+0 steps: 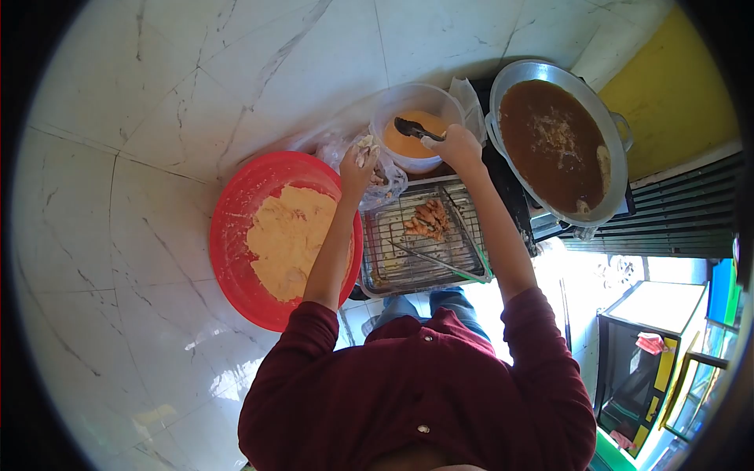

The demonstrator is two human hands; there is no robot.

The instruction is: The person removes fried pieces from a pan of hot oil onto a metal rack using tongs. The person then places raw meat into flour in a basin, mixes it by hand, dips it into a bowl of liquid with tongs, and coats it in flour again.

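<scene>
A red basin (224, 212) of pale flour (290, 235) sits at left, a rack (385, 263) with fried pieces (426, 220) and tongs (440, 263) lies near, between the forearms, and a pan (616, 145) of brown oil (542, 173) stands far right. Grasped by the right hand (457, 147), the black utensil (410, 128) slants over orange liquid (428, 122) in the far tub (424, 165), while the left hand (357, 167), bent and crusted pale, is at the bag (385, 184), whether gripping anything I cannot tell. Marbled tiles (118, 220) spread left and far; a yellow wall (667, 86) and dark slats (675, 212) stand right.
</scene>
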